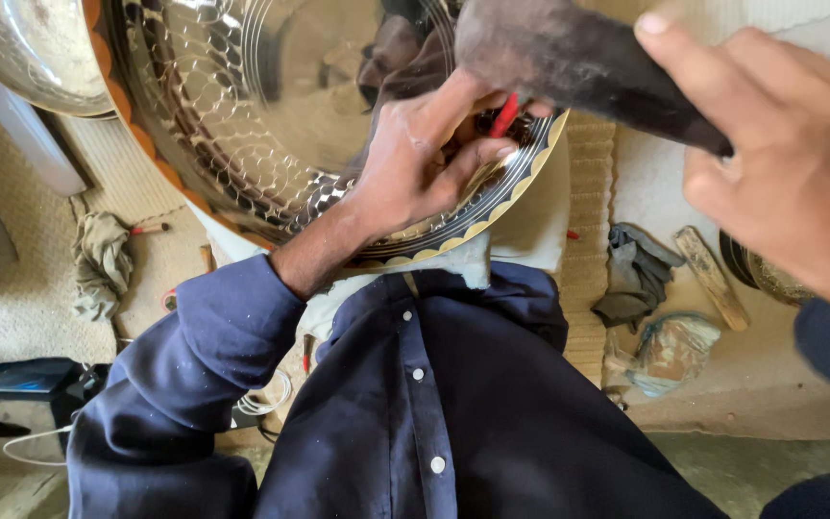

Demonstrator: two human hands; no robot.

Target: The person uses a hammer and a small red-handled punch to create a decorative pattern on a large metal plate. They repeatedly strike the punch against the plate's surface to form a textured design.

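You have one view only, from the camera on your head. It looks steeply down over your own chest and dark blue shirt (453, 423) to the floor (770, 384). It sits very close: your right hand (799, 163) fills the upper right corner, and the shiny metal tray (271, 125) crowds the top.

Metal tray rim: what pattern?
Head view: the metal tray rim has a gold scalloped border.
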